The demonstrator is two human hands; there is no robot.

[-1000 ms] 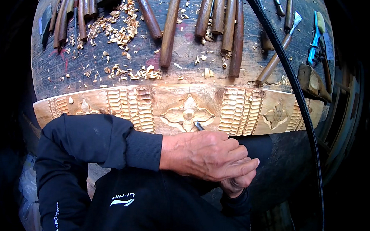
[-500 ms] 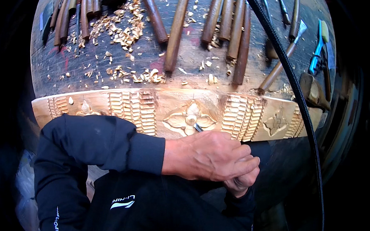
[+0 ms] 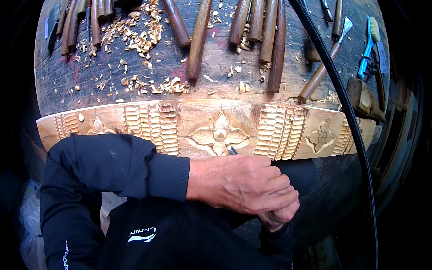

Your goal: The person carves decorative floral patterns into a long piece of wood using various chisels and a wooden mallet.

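My left hand (image 3: 235, 182) lies across the near edge of a long carved wooden board (image 3: 198, 107), fingers closed round a carving chisel. Only the chisel's metal blade (image 3: 232, 150) shows, angled up and left against the lower right petals of a carved four-petal flower (image 3: 220, 135). Partly behind the left hand, my right hand (image 3: 280, 216) is also closed, at the chisel's rear end; the handle is hidden by the fingers. Bands of stepped notches (image 3: 280, 133) flank the flower. Another carved flower (image 3: 321, 135) sits farther right. My left sleeve covers part of the board's left side.
Several wooden-handled chisels (image 3: 199, 41) lie across the dark workbench (image 3: 102, 70) beyond the board. Wood shavings (image 3: 145, 36) are heaped among them. At the right are a blue brush (image 3: 368, 50) and a wooden mallet (image 3: 363, 99). A black cable (image 3: 336, 75) hangs across the right side.
The view has shifted slightly, so board and tools sit higher in the picture. The chisel blade has drawn slightly away from the flower's centre toward the lower right. Both hands keep their grip.
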